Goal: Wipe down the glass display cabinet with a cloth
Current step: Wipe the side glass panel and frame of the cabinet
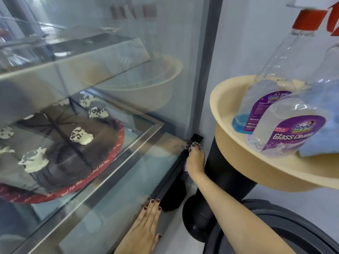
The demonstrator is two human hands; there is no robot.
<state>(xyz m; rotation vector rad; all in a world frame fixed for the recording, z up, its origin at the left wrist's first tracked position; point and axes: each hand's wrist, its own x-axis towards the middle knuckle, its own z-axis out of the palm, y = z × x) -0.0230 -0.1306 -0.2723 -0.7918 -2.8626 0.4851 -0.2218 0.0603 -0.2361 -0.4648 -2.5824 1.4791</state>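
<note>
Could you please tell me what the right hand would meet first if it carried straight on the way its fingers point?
Most likely the small black bracket at the corner of the cabinet, just ahead of the right hand; depth is hard to judge.

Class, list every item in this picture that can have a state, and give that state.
left hand: flat against the cabinet, fingers straight.
right hand: holds purple cloth against the cabinet's lower corner.
rear spray bottle: leaning in the basin, nearly empty.
front spray bottle: leaning, label up.
blue cloth: bunched in the basin.
cake: sliced, behind the glass.
</note>
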